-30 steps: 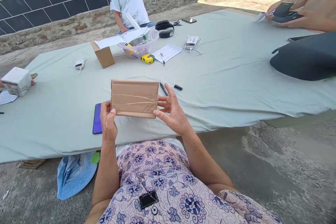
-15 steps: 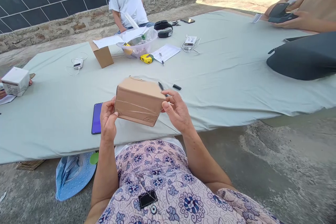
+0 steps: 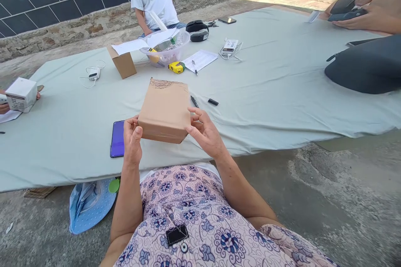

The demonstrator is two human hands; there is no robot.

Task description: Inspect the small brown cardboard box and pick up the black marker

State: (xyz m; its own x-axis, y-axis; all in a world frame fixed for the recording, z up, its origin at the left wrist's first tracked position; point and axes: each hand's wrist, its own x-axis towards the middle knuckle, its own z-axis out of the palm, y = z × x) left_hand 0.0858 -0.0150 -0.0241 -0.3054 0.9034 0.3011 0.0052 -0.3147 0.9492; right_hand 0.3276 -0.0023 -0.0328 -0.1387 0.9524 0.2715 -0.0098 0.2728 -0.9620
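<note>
I hold a brown cardboard box point(image 3: 164, 108) in front of me, above the near edge of a pale green sheet point(image 3: 266, 87). My left hand point(image 3: 132, 141) grips its left near corner with the thumb on the front. My right hand point(image 3: 203, 132) holds the right side, fingers curled against it. The box lies tilted, with its broad plain face up and a scribbled mark at its far end.
A purple phone point(image 3: 118, 144) lies left of my left hand; a black pen point(image 3: 194, 101) and its cap point(image 3: 213, 102) lie beyond the box. Further off are a small open carton point(image 3: 123, 62), a clear bowl point(image 3: 166, 49), a yellow tape measure point(image 3: 176, 67), papers, chargers. Other people sit around.
The box has been turned in my hands: the taped narrow face that faced me has rolled down and away, and the broad plain face is now on top.
</note>
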